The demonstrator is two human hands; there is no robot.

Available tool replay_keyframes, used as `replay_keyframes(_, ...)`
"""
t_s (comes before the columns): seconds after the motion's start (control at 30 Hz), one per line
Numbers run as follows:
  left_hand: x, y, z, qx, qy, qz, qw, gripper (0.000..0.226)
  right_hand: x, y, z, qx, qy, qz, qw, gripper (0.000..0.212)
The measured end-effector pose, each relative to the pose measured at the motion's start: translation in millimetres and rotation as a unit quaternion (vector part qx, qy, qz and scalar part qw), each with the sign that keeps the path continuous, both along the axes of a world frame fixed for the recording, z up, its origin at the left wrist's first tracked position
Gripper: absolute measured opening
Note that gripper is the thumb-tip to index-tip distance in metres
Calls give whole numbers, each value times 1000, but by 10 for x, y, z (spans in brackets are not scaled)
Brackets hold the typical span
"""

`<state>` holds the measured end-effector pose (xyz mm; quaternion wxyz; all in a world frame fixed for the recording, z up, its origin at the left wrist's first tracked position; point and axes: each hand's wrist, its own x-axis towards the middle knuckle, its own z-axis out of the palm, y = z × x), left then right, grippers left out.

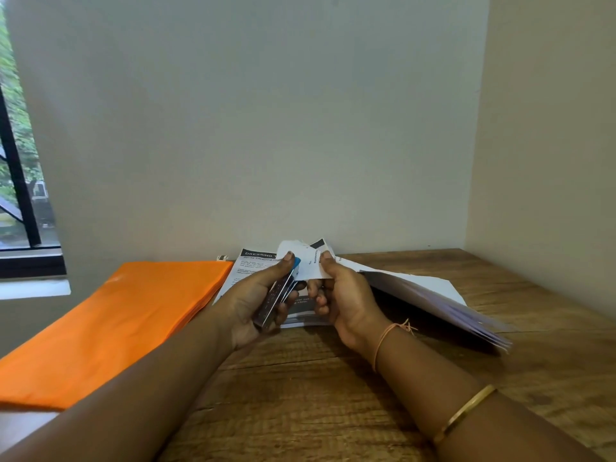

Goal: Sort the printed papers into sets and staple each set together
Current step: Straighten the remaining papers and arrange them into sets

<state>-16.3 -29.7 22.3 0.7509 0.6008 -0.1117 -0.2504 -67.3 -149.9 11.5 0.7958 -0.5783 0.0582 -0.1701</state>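
Stapling one set. The left hand [250, 298] holds a stapler [276, 296] with fingers curled round its body and thumb along the top, blue nose pointing at the lifted corner of a paper set [416, 291]. The right hand [340, 291] pinches that corner, thumb above and curled fingers beneath. The rest of the set slopes down to the right, its pages fanning slightly above the worktop [333, 378]. Both grips are closed on their objects, and both forearms reach forward from the near edge with the hands meeting near the far edge.

Good practice, as a judgement: square the fanned pages first, seat the corner fully inside the stapler's mouth, then squeeze firmly once while the pinch keeps the sheets from sliding.

More printed sheets [246, 265] lie flat at the far edge. An orange folder [133, 315] occupies the left side.
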Motion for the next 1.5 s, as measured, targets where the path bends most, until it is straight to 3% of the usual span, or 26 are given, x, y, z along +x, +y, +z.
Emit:
replay_keyframes(0.4, 20, -11, 31, -44, 13, 23, 999, 25, 9, 13, -5, 6, -7, 10, 1000, 27)
replay_keyframes(0.6, 34, -33, 28, -12, -23, 39, 999, 26, 16, 19, -3, 17, -2, 12, 1000, 27)
replay_keyframes(0.83, 44, 4, 27, 9, -31, 21, 999, 38, 13, -59, 32, 91, 2, -3, 996, 28)
replay_keyframes(0.93, 100, 108, 37, 38, -70, 69, 994, 40, 26, -101, 38, 111, -9, -12, 994, 28)
replay_keyframes(1.03, 234, 287, 54, 135, -193, 181, 955, 45, 31, -118, 26, 116, -9, -13, 993, 28)
replay_keyframes(1.13, 451, 566, 62, 283, -361, 296, 838, 52, 27, -119, 19, 110, -4, -11, 994, 28)
replay_keyframes(1.2, 529, 746, 73, 378, -385, 351, 765, 51, 28, -121, 14, 109, 0, -13, 994, 28)
replay_keyframes(1.23, 558, 814, 64, 411, -380, 363, 745, 51, 26, -123, 10, 109, 1, -14, 994, 28)
replay_keyframes(1.5, 819, 1053, -267, 555, -280, 307, 721, 42, -22, -110, 5, 95, 9, -10, 995, 30)
